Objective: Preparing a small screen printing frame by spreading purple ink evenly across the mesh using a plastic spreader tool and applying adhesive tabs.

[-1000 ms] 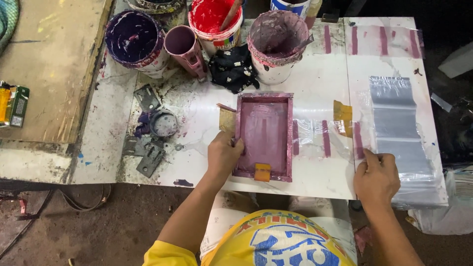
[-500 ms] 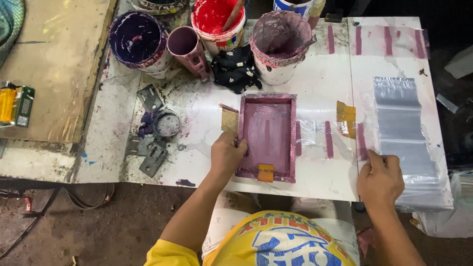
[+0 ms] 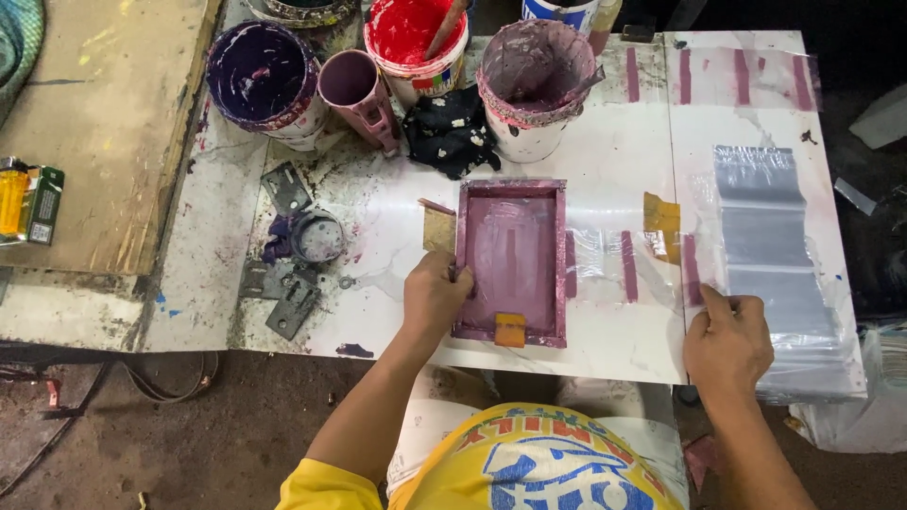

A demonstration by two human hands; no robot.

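Between the earlier frames and this one, little had shifted: the right hand (image 3: 727,345) had slid slightly lower along the stack, while the left hand (image 3: 433,297) kept its grip. The left hand was closed, fingers curled over the left rail of the small mauve-stained wooden printing screen frame (image 3: 511,260), at centre frame, apparently to steady it flat on the white ink-smeared tabletop (image 3: 614,132). The right hand lay half-open, fingertips resting on the lower left edge of the stack of clear plastic bags (image 3: 770,264) at right, seemingly to pinch off one sheet; whether a bag was actually gripped could not be told. Strips of purple tape (image 3: 628,264) between frame and stack probably served as placement guides.

Across the upper edge stood a purple-coated paint bucket (image 3: 263,76), a mauve plastic jug (image 3: 354,85), a red-filled paint bucket (image 3: 416,38) and a mauve-crusted white bucket (image 3: 534,85), with a black rag (image 3: 449,132) between them. Grey metal brackets (image 3: 288,246) lay at left. Nothing stood between either hand and its object.
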